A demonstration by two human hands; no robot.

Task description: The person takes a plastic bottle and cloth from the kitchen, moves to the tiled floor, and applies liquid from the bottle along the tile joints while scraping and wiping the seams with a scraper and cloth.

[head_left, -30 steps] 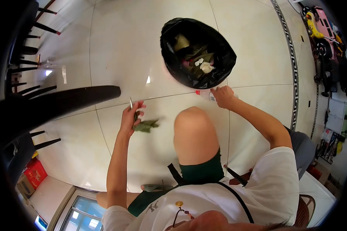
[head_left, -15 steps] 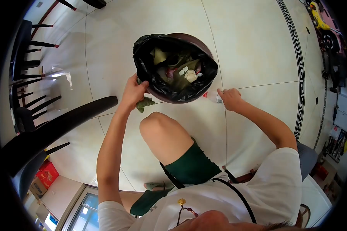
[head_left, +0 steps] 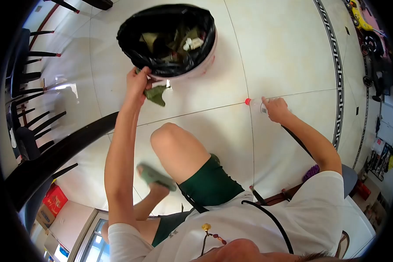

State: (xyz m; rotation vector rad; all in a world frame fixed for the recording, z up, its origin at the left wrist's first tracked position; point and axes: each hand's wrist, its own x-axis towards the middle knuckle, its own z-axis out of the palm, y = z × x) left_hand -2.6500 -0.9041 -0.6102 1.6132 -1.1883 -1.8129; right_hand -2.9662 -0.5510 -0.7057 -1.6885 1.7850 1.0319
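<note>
My left hand (head_left: 137,84) grips the near rim of a trash bin (head_left: 205,66), which is lined with a black plastic bag (head_left: 129,43). A dark green leaf (head_left: 156,94) hangs from the same hand, below the rim. Inside the bag lie more green leaves (head_left: 150,40) and crumpled white scraps (head_left: 192,43). Off to the right, my right hand (head_left: 276,110) is closed around a clear plastic bottle (head_left: 256,104). Its red cap points left, toward the bin's side. My fingers hide the bottle's other end.
A dark curved piece of furniture (head_left: 70,146) reaches in from the left beside my left forearm. Black chairs (head_left: 28,133) stand along the left. Pale floor tiles (head_left: 284,52) run to a patterned border (head_left: 338,78). Toys (head_left: 367,30) are at the upper right.
The bin has moved up and left with my left hand and tilts differently, showing its pinkish side. My right hand and the bottle have shifted slightly right, away from it. A slippered foot has come forward.
</note>
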